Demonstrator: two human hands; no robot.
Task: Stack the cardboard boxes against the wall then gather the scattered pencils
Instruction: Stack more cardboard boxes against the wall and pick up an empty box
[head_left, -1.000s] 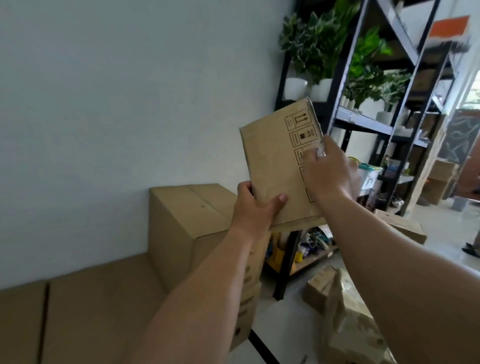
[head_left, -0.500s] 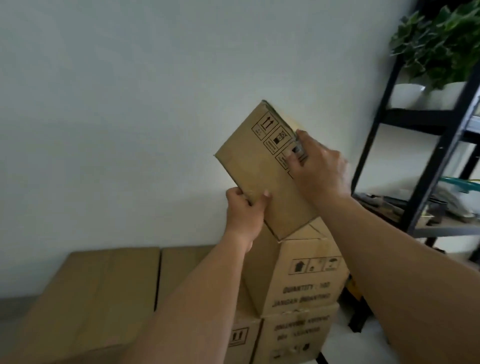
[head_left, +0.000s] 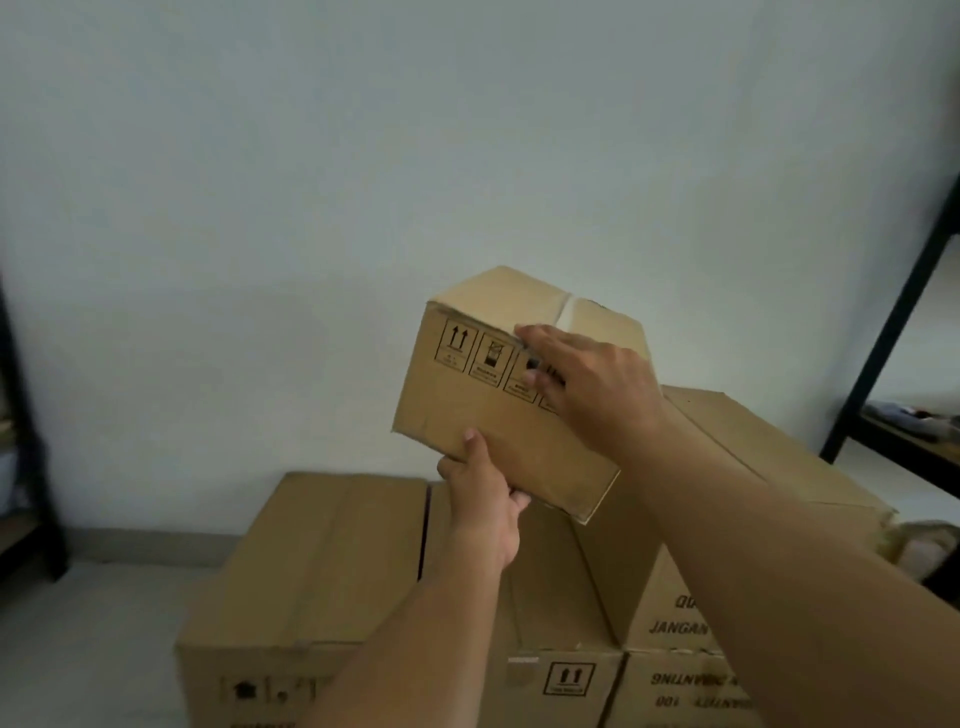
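I hold a small cardboard box (head_left: 488, 415) tilted in the air in front of the pale wall (head_left: 467, 156). My left hand (head_left: 485, 499) grips its lower edge from beneath, thumb on the front face. My right hand (head_left: 592, 384) clasps the upper right of the box, fingers over the printed handling symbols. Below stand larger cardboard boxes against the wall: a low one at left (head_left: 311, 571), another behind my left forearm (head_left: 550, 597), and a raised box at right (head_left: 753, 467) on top of a printed one (head_left: 675, 691). No pencils are in view.
A black metal shelf frame (head_left: 893, 322) stands at the right edge, with a wooden shelf board (head_left: 914, 441) holding small items. Another dark shelf leg (head_left: 31, 467) is at the left edge. Grey floor (head_left: 104, 623) shows left of the boxes.
My view has swung left and down, away from the plant shelf and onto the stacked boxes. The held box has come lower and tipped, so its taped top now shows.
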